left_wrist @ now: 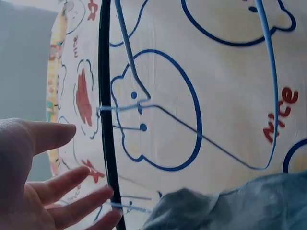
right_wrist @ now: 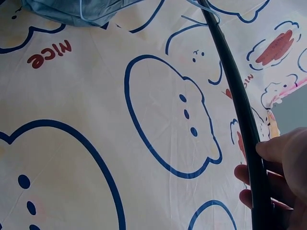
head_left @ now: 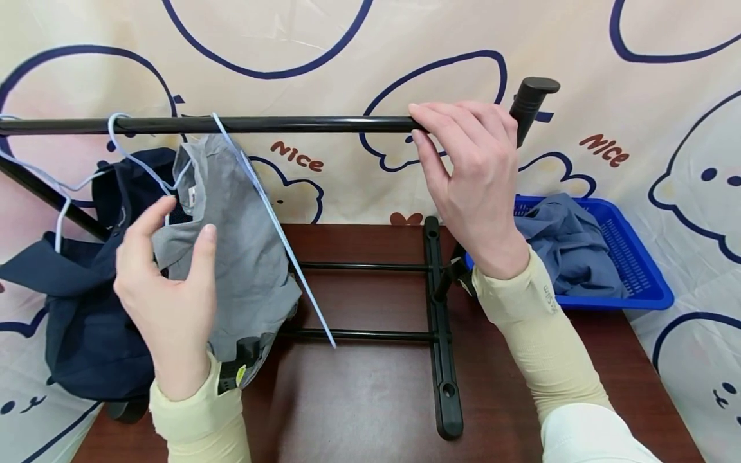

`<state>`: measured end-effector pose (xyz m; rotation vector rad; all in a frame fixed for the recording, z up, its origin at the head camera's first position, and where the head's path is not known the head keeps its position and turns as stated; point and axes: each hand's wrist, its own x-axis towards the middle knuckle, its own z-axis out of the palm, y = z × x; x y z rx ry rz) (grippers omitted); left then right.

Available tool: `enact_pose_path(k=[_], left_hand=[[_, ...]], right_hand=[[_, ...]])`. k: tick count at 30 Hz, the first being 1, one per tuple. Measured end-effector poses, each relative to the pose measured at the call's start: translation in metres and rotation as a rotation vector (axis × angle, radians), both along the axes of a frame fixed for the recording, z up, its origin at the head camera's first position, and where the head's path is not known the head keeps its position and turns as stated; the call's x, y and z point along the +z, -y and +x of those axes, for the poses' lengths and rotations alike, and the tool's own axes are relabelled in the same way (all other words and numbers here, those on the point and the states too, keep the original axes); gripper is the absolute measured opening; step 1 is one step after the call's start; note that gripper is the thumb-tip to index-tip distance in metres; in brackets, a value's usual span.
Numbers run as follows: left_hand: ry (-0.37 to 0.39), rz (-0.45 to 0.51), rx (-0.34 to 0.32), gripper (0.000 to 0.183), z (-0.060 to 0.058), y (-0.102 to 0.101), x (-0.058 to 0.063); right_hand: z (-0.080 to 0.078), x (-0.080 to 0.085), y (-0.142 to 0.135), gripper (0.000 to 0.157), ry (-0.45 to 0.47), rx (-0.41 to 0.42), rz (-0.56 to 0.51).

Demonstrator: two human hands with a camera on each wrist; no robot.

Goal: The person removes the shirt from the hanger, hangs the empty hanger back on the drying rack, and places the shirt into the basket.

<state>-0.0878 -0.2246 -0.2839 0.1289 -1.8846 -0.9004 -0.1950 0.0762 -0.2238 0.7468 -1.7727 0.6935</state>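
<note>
My right hand point(head_left: 469, 167) grips the black rail point(head_left: 318, 125) near its right end; in the right wrist view the thumb and fingers point(right_wrist: 273, 149) curl round it. My left hand point(head_left: 168, 289) is held up with thumb and fingers spread, in front of a grey garment point(head_left: 246, 244), and nothing is between them. A bare light blue hanger point(head_left: 279, 222) hangs from the rail, seen nearly edge-on. Left of it hang the grey garment and a dark navy garment point(head_left: 98, 341), with more light blue hangers at their necks.
A blue basket point(head_left: 639, 257) at the right holds a crumpled blue-grey cloth point(head_left: 573, 238). The rack's black foot point(head_left: 447, 386) stands on the brown table point(head_left: 359, 405). A black-capped post point(head_left: 529, 103) rises beside the rail's right end. Patterned cloth point(head_left: 324, 38) forms the backdrop.
</note>
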Motion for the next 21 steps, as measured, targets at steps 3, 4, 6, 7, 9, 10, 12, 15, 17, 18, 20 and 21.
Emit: enact_pose_path(k=[3, 4, 6, 7, 9, 10, 12, 15, 17, 18, 20, 21], left_hand=[[0.050, -0.038, 0.074, 0.051, 0.001, 0.007, -0.001], [0.090, -0.042, 0.094, 0.055, 0.000, 0.010, -0.002], [0.175, -0.038, 0.126, 0.060, 0.000, 0.017, -0.007], [0.221, -0.031, 0.142, 0.062, 0.000, 0.020, -0.010], [0.297, -0.006, 0.162, 0.062, -0.002, 0.025, -0.015], [0.327, 0.012, 0.167, 0.060, -0.003, 0.027, -0.018], [0.372, 0.036, 0.174, 0.054, -0.006, 0.030, -0.022], [0.415, 0.061, 0.168, 0.048, -0.011, 0.035, -0.028], [0.422, 0.067, 0.166, 0.046, -0.013, 0.037, -0.032], [0.423, 0.069, 0.165, 0.045, -0.013, 0.038, -0.033], [0.417, 0.071, 0.164, 0.044, -0.015, 0.039, -0.036], [0.415, 0.071, 0.163, 0.043, -0.015, 0.039, -0.037]], right_hand=[[0.000, 0.000, 0.000, 0.025, -0.004, 0.003, 0.002], [0.000, 0.000, -0.001, 0.025, -0.006, 0.003, 0.003], [0.000, 0.000, -0.001, 0.025, -0.007, 0.004, 0.006], [0.000, 0.000, -0.001, 0.025, -0.008, 0.003, 0.009], [0.000, 0.000, -0.001, 0.025, -0.008, 0.003, 0.011], [0.000, 0.000, -0.002, 0.025, -0.008, 0.003, 0.012], [-0.001, 0.000, -0.002, 0.025, -0.007, 0.002, 0.012], [-0.001, 0.000, -0.001, 0.025, -0.007, 0.002, 0.007], [0.000, 0.000, -0.001, 0.025, -0.009, 0.005, 0.002], [0.000, 0.000, 0.000, 0.024, -0.008, 0.007, -0.002], [0.001, 0.000, 0.000, 0.024, -0.008, 0.010, -0.008], [0.001, 0.000, 0.000, 0.024, -0.008, 0.013, -0.011]])
